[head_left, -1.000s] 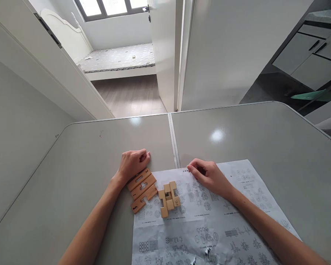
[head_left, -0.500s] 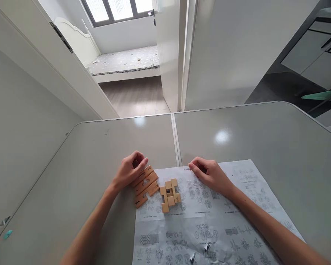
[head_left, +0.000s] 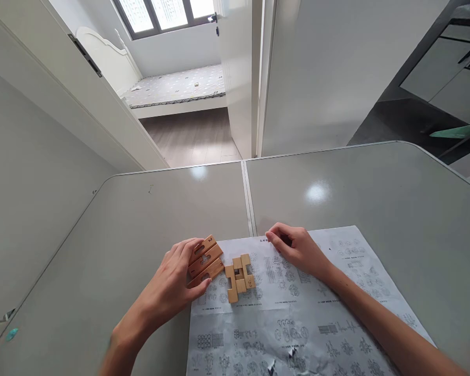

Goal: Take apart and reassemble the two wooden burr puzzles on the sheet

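Three flat brown wooden puzzle pieces (head_left: 206, 258) lie side by side at the left edge of a printed instruction sheet (head_left: 297, 308). My left hand (head_left: 172, 282) lies over their near ends, thumb under the nearest piece and fingers on the far side, closed round them. A lighter, partly assembled wooden block cluster (head_left: 239, 277) sits on the sheet just right of them. My right hand (head_left: 295, 249) rests on the sheet's top edge with its fingers curled under, nothing visible in it.
The grey table (head_left: 160, 209) has a seam down its middle (head_left: 247, 201) and rounded far corners. Beyond it stand a white door, a doorway to a room with a bed, and dark cabinets at the right.
My left hand has come back from beyond the brown pieces to their near side and closed on them. The right hand has stayed put.
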Tool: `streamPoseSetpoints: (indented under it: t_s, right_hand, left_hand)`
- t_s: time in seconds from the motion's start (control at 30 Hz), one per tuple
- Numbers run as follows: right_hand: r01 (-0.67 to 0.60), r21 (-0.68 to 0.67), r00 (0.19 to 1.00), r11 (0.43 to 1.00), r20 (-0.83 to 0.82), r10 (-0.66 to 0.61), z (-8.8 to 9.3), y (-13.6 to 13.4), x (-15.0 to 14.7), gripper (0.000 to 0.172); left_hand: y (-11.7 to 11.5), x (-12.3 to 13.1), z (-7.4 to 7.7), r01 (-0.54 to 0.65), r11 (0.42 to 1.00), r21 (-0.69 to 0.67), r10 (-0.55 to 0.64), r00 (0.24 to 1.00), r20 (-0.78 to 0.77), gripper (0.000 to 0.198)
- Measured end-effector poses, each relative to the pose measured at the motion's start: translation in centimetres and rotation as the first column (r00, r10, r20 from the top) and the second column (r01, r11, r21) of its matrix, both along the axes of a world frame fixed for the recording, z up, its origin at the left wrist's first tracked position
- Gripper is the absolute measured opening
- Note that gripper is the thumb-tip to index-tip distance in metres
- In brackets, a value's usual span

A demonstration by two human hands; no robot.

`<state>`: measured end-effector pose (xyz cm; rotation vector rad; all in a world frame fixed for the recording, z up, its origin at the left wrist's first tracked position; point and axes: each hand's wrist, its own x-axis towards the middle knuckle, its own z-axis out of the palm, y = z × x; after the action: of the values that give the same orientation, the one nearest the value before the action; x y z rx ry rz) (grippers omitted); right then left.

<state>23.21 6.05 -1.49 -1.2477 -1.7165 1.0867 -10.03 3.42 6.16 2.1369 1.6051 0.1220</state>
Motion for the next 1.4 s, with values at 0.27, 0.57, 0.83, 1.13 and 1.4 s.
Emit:
streamPoseSetpoints:
  t_s: [0.27, 0.57, 0.83, 1.13, 1.4]
  right_hand:
    - [-0.014, -0.020, 1.000, 1.000, -0.015, 0.013, 0.1, 0.0, 0.0, 0.040]
    - [-0.006, -0.018, 1.000, 1.000, -0.009, 0.006, 0.1, 0.0, 0.0, 0.040]
    - [-0.003, -0.005, 1.000, 1.000, -0.001, 0.003, 0.1, 0.0, -0.1, 0.041]
    - [0.004, 0.000, 1.000, 1.000, 0.003, -0.004, 0.2, 0.0, -0.1, 0.042]
    - [-0.011, -0.014, 1.000, 1.000, -0.009, 0.011, 0.2, -0.1, -0.1, 0.044]
  left_hand:
    - [-0.2, 0.2, 0.6, -0.005, 0.999, -0.037, 0.001, 0.994, -0.105, 0.059]
    - [0.8, 1.0, 0.7, -0.022, 0.999, -0.023, 0.018, 0.983, -0.185, 0.061]
    - [1.4, 1.7, 0.9, 0.005, 1.000, 0.015, -0.001, 0.979, -0.202, 0.062]
    - [1.4, 1.8, 0.9, -0.018, 1.000, 0.017, 0.020, 0.985, -0.171, 0.063]
    - [1.1, 2.3, 1.3, -0.081, 0.996, -0.042, 0.070, 0.971, -0.229, 0.064]
